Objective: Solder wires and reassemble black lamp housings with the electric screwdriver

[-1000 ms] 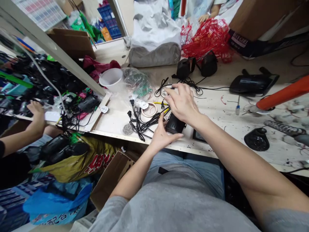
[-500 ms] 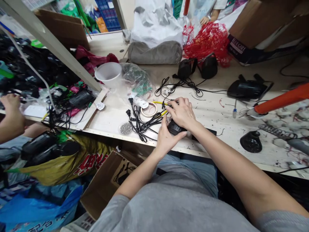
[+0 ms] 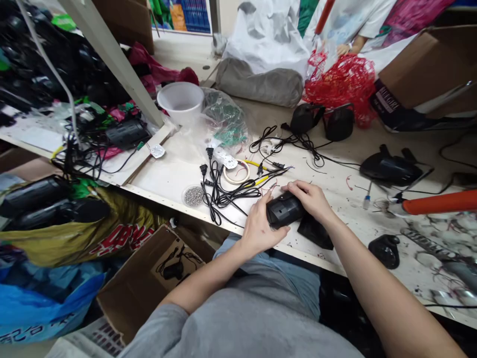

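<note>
We work now with both hands on one black plastic housing, and holding it between the two hands is the step that we can see. It is at about 12 o'clock from our body, near the front edge of the tabletop, and just beside it lies a flat black piece. We cannot tell if the housing touches the tabletop or is lifted a little.

The left hand holds the housing from the 7 o'clock side, and the right hand holds it from the 4 o'clock side. The fingers of both hands are closed around it and are not spread open. Those of the left hand cup its left end, and those of the right hand curve over its top.

At 11 o'clock, a little apart from the hands, are black power cables with plugs, yellow wires, a round coil and a small pile of steel beads. Farther at 11 o'clock stand a white plastic bowl and a bag of green circuit boards. Another black housing lies at 2 o'clock, and an orange tube lies at 3 o'clock.
</note>
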{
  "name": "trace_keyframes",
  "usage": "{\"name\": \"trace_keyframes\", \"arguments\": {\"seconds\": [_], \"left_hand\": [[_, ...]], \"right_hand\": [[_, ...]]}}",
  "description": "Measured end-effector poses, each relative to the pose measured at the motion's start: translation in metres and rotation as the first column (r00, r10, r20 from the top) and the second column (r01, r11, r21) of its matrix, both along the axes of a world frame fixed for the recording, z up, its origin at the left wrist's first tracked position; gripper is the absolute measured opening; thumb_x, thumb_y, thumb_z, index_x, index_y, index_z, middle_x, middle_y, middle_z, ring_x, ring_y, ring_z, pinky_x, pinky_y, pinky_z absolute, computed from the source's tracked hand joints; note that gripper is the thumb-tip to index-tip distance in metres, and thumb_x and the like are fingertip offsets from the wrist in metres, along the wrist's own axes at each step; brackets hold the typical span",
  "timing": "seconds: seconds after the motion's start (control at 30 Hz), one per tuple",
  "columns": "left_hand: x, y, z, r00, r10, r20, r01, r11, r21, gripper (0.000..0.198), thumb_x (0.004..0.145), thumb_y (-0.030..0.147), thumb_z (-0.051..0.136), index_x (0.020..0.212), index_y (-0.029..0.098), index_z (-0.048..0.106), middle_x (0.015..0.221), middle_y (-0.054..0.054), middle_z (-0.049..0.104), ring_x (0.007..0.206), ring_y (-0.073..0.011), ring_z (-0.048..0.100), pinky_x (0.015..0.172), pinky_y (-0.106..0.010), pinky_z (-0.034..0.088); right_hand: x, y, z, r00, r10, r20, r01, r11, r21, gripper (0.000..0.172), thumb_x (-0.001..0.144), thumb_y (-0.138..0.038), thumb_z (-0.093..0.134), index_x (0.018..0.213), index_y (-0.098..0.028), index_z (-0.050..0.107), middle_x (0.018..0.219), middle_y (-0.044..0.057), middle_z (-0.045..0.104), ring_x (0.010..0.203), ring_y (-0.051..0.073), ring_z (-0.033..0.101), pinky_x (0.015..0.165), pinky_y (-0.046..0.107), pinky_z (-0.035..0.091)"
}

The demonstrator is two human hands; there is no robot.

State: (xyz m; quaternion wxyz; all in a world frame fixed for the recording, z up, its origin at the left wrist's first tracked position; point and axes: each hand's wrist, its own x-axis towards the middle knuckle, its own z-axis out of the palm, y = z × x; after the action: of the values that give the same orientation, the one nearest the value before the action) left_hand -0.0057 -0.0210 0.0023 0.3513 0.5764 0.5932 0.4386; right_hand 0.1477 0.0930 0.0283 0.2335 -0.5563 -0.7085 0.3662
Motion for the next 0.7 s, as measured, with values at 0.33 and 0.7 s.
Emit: {"name": "trace_keyframes", "arguments": {"seconds": [0.33, 0.7], "left_hand": [[0.005, 0.006, -0.016, 0.995, 0.102, -0.013, -0.102, 0.994, 0.025, 0.085, 0.065, 0.052, 0.088, 0.132, 0.017, 0.049, 0.129, -0.016, 0.065, 0.125, -0.0338, 0.061, 0.11, -0.055, 0.046], [0.004, 0.009, -0.005, 0.984, 0.169, 0.056, -0.167, 0.985, -0.035, 0.072, 0.058, 0.038, 0.093, 0.12, 0.019, 0.061, 0.117, -0.011, 0.072, 0.115, -0.0301, 0.068, 0.104, -0.048, 0.053]], "right_hand": [[-0.016, -0.005, -0.003, 0.995, -0.092, -0.029, 0.094, 0.995, 0.045, 0.059, 0.085, -0.073, 0.046, 0.062, -0.022, 0.064, 0.067, 0.005, 0.068, 0.073, 0.023, 0.063, 0.068, 0.033, 0.042], [-0.018, 0.0, -0.004, 0.998, -0.062, 0.027, 0.058, 0.989, 0.134, 0.056, 0.086, -0.066, 0.05, 0.052, -0.022, 0.048, 0.054, 0.0, 0.049, 0.058, 0.016, 0.047, 0.063, 0.032, 0.034]]}}
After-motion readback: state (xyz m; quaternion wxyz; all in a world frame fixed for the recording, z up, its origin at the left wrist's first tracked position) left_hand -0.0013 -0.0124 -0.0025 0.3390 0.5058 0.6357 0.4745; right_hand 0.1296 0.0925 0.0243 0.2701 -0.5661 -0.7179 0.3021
